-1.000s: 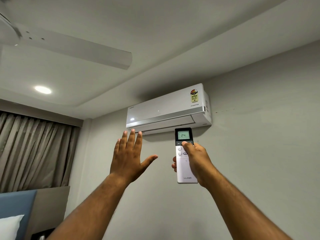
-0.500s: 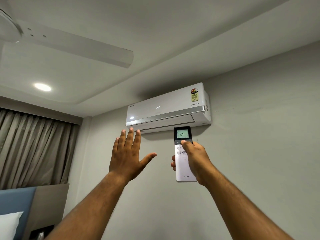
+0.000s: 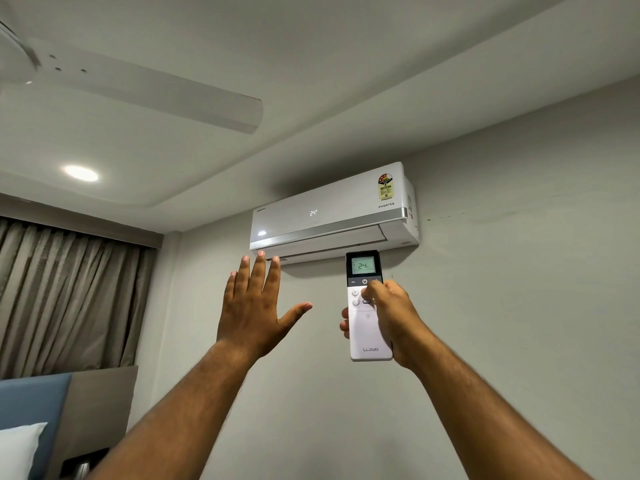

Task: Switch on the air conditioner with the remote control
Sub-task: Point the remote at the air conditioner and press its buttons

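A white split air conditioner (image 3: 332, 213) is mounted high on the wall, with a lit "24" on its front panel. Its bottom flap looks nearly closed. My right hand (image 3: 394, 317) holds a white remote control (image 3: 366, 327) upright, pointed at the unit. The remote's screen reads 24, and my thumb rests just right of and below the power button. My left hand (image 3: 252, 306) is raised flat below the unit's left end, fingers spread, holding nothing.
A white ceiling fan blade (image 3: 166, 95) hangs at the upper left, with a round ceiling light (image 3: 81, 173) beyond it. Beige curtains (image 3: 65, 296) cover the left side. A blue headboard (image 3: 31, 403) and white pillow (image 3: 17, 448) sit at the lower left.
The "24" on the air conditioner's panel lit up during the last second. My thumb has shifted off the power button, a little down and to the right. My left hand stays raised.
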Demonstrator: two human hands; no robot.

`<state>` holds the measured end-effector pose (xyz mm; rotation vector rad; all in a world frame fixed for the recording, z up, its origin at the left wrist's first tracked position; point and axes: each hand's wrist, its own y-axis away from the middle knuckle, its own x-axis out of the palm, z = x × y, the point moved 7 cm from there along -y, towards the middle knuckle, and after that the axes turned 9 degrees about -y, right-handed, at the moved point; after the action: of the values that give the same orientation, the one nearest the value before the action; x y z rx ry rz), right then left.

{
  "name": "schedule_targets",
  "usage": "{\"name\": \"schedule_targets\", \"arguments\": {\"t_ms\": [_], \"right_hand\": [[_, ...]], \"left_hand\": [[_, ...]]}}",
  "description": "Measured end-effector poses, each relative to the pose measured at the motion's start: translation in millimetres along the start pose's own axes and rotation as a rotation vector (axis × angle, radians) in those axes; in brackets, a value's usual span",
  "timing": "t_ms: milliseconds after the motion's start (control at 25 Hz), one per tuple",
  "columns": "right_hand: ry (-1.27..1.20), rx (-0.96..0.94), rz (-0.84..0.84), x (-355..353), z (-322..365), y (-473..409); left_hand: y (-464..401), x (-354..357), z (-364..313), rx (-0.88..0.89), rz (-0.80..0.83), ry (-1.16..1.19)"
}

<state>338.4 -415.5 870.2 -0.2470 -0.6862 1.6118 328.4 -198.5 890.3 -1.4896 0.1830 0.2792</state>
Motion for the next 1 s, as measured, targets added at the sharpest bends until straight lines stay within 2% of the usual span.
{"name": "schedule_targets", "arguments": {"t_ms": [1000], "right_hand": [[-0.017,-0.052,0.004,3.4,-12.9,-0.3]], "left_hand": [[5.8,10.4,16.7,-0.024,-0.002,-0.038]]}}
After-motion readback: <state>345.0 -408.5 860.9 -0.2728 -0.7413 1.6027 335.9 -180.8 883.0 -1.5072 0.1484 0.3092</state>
